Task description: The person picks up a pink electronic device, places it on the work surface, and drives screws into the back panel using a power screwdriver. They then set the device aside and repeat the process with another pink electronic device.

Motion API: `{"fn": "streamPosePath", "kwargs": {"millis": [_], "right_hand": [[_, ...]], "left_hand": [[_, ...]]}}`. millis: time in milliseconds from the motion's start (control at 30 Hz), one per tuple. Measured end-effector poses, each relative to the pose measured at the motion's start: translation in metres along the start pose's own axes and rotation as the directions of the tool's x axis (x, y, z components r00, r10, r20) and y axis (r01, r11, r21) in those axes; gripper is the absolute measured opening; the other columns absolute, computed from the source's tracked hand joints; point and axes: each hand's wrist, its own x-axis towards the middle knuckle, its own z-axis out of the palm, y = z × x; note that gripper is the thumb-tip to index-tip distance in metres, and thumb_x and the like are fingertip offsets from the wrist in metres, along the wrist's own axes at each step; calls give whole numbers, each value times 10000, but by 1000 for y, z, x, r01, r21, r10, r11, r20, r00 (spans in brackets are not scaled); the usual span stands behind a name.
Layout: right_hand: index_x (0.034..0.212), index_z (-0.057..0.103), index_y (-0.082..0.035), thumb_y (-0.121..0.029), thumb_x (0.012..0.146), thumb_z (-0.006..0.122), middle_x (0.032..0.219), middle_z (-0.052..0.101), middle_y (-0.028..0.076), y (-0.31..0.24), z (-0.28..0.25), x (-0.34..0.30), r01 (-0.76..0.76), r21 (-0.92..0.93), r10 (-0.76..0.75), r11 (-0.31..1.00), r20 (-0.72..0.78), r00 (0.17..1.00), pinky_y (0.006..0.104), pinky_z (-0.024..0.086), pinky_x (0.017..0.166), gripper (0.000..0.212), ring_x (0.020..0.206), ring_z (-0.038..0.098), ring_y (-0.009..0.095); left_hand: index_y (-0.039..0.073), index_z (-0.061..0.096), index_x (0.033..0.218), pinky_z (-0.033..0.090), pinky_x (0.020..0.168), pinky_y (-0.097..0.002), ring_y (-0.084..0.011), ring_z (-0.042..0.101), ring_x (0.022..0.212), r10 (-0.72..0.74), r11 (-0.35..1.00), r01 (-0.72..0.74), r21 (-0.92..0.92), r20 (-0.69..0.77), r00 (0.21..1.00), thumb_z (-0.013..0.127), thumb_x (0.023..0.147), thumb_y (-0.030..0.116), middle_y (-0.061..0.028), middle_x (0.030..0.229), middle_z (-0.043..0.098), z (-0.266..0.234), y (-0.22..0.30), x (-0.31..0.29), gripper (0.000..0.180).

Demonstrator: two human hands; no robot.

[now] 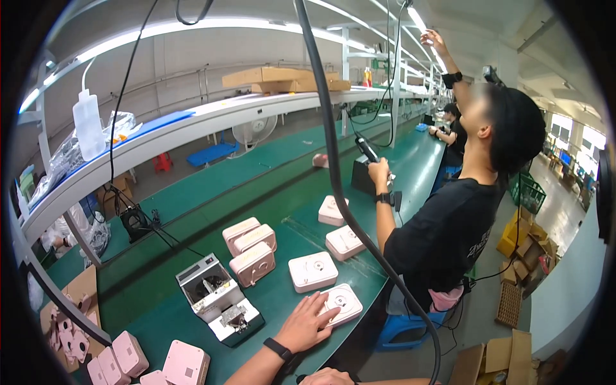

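My left hand, with a dark band on its wrist, lies with fingers spread on the near side of a pale pink rounded-square casing. This casing has a round recess in its face and sits close to the bench's right edge. At the lower edge shows part of my right hand, its fingers curled beside a small dark thing that I cannot make out. Left of my left hand stands a black and white screw feeder, its top open. Another pink casing lies just beyond my fingers.
More pink casings stand beyond the feeder, with others at lower left. A thick black cable hangs across the view. At right a co-worker holds a dark handheld tool, other arm raised. Cartons lie on the floor.
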Motion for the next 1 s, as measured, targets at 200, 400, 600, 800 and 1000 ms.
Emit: {"fn": "streamPosePath", "kwargs": {"millis": [200,400,600,800,1000], "right_hand": [[984,563,-59,-201,813,757,769,648,55,-3,10,-10,60,15,-60,998,-35,998,300,506,646,295,679,638,199],[999,555,-54,-162,817,762,760,642,62,-11,15,-5,-78,114,69,990,82,994,281,499,615,296,644,623,188],[1023,477,-7,-155,810,788,728,622,115,11,-8,1,43,269,-50,962,17,999,375,547,570,405,596,625,236],[1063,426,-55,-240,839,793,705,588,92,24,12,-5,-43,383,103,923,-138,985,348,508,537,468,556,569,214],[1063,393,-68,-290,865,724,668,504,57,23,14,21,-338,411,408,847,-95,908,324,444,528,445,536,492,168]], "left_hand": [[206,572,1349,362,1119,-475,-384,443,1334,-60,995,70,73,-134,989,657,897,387,-199,1439,460,28,-7,26,494],[135,569,1335,399,1086,-448,-363,483,1295,-265,964,249,-95,-254,930,685,876,360,-188,1389,506,0,7,2,524],[72,546,1330,459,1016,-428,-352,543,1217,-423,904,377,-200,-310,851,717,856,317,-171,1299,555,-80,41,-84,560],[63,498,1383,417,1057,-492,-417,484,1268,-676,645,759,90,-397,621,774,802,345,-229,1366,494,-130,82,-235,702],[55,457,1418,259,1148,-586,-506,371,1322,-803,354,880,316,-381,459,791,764,353,-329,1418,385,-128,68,-276,793]]}}
